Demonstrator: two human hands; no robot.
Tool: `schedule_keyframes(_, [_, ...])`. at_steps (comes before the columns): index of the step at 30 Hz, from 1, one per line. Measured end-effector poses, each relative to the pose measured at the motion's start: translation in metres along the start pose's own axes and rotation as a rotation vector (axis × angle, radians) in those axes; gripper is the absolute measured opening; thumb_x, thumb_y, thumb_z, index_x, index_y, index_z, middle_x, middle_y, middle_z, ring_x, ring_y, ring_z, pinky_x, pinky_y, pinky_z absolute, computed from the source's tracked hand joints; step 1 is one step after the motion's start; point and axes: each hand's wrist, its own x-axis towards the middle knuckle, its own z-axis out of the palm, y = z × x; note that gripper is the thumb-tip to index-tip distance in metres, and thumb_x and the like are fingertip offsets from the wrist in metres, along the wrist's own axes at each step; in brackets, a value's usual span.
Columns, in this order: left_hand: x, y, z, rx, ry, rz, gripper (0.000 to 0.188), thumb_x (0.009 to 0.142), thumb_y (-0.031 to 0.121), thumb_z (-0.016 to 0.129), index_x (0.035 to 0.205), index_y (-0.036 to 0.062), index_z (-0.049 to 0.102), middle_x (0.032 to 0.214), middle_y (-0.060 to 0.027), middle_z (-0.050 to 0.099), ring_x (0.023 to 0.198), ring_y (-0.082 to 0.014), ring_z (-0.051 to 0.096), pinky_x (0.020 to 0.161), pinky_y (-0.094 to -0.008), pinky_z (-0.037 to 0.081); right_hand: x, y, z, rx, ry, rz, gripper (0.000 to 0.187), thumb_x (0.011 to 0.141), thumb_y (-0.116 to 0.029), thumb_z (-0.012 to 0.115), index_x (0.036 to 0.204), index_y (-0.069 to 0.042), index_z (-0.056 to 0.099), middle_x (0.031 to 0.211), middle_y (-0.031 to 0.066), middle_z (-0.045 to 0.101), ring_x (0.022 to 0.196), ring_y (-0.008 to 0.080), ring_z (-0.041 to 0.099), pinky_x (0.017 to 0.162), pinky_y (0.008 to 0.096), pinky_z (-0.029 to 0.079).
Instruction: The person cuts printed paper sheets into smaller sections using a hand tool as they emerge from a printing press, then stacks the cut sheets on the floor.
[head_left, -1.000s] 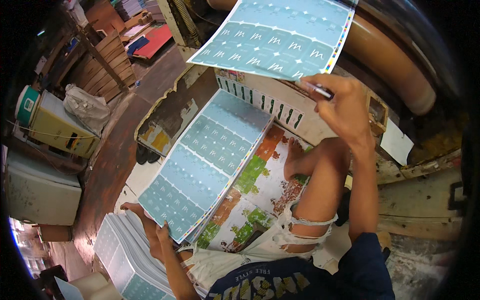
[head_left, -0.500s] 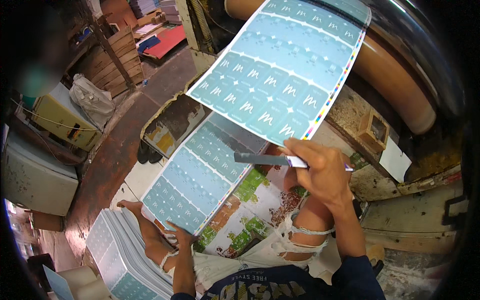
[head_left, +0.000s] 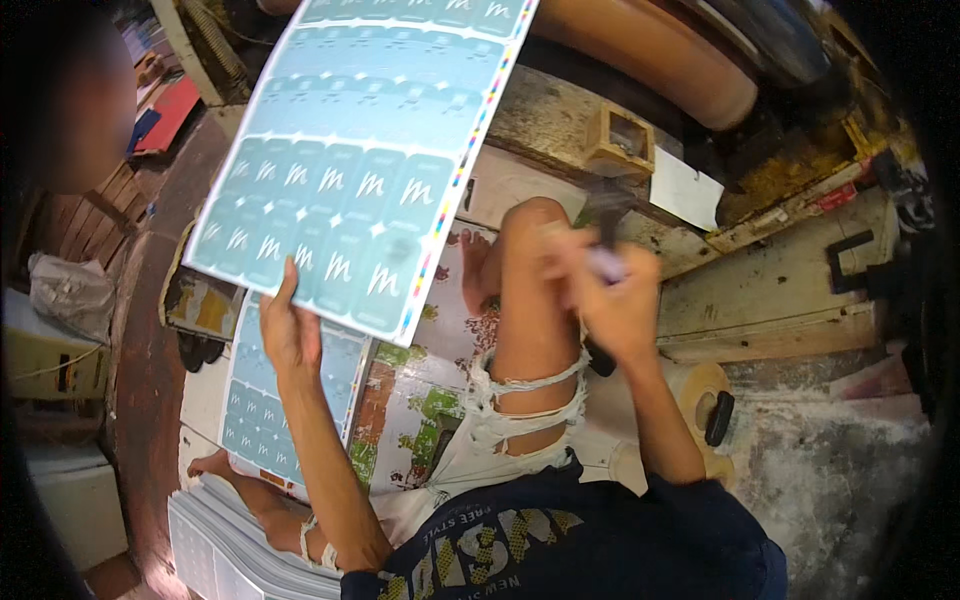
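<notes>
A large teal printed sheet (head_left: 345,180) with a coloured strip down its right edge hangs at a slant from the top of the view. My left hand (head_left: 290,335) grips its lower edge, one finger lying on the printed face. My right hand (head_left: 620,305), smeared by motion, is raised over my bent knee. It is closed on a knife-like tool (head_left: 606,215) with a flat dark blade and a pale purplish handle. Under the hanging sheet lies a second printed sheet (head_left: 265,400), partly covered by my left hand and the upper sheet.
Large brown rollers (head_left: 650,55) cross the top right. Below them, a small wooden box (head_left: 620,140) and a white paper (head_left: 685,190) sit on a worn ledge. A tall paper stack (head_left: 215,545) stands by my left leg. A blurred person (head_left: 85,100) is at upper left.
My left hand has left the lower sheet and taken hold of the upper sheet's bottom edge. My right hand has let go of that sheet and drawn away, still with the tool. The view has shifted right.
</notes>
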Motion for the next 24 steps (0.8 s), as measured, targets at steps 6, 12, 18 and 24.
schedule_keyframes(6, [-0.030, 0.016, -0.019, 0.198, 0.030, 0.039, 0.042, 0.093, 0.007, 0.058, 0.130, -0.0083, 0.042, 0.124, -0.0156, 0.054, 0.109, -0.0198, 0.057, 0.094, -0.0346, 0.049, -0.068, 0.198, -0.071, -0.271, 0.480, 0.410, 0.066, 0.065, -0.039, 0.086, 0.104, 0.005, 0.058, 0.088, 0.0068, 0.058, 0.064, 0.0109, 0.049, 0.059, 0.0287, 0.044])
schedule_keyframes(12, [-0.048, 0.023, -0.035, 0.212, 0.073, 0.058, 0.042, 0.094, 0.009, 0.058, 0.129, -0.0074, 0.042, 0.122, -0.0144, 0.054, 0.104, -0.0173, 0.059, 0.085, -0.0311, 0.054, -0.109, 0.244, -0.080, -0.066, 0.259, 0.610, 0.096, 0.059, -0.030, 0.091, 0.127, 0.008, 0.037, 0.096, 0.0060, 0.055, 0.073, 0.0118, 0.051, 0.067, 0.0260, 0.049])
schedule_keyframes(18, [-0.074, 0.020, -0.054, 0.226, 0.171, 0.013, 0.041, 0.094, 0.012, 0.059, 0.127, -0.0062, 0.044, 0.112, -0.0121, 0.058, 0.094, -0.0157, 0.062, 0.078, -0.0301, 0.056, -0.097, 0.219, -0.084, -0.179, 0.360, 0.680, 0.092, 0.060, -0.025, 0.092, 0.129, 0.007, 0.040, 0.097, 0.0046, 0.057, 0.072, 0.0090, 0.051, 0.067, 0.0225, 0.047])
schedule_keyframes(24, [-0.095, 0.003, -0.082, 0.231, 0.208, 0.028, 0.026, 0.093, 0.007, 0.059, 0.116, -0.0020, 0.050, 0.108, -0.0087, 0.060, 0.091, -0.0144, 0.063, 0.075, -0.0295, 0.057, -0.017, 0.037, -0.100, 0.207, 0.523, -0.312, 0.031, 0.074, 0.004, 0.072, 0.104, -0.002, 0.065, 0.093, 0.0017, 0.058, 0.072, 0.0069, 0.048, 0.065, 0.0207, 0.040])
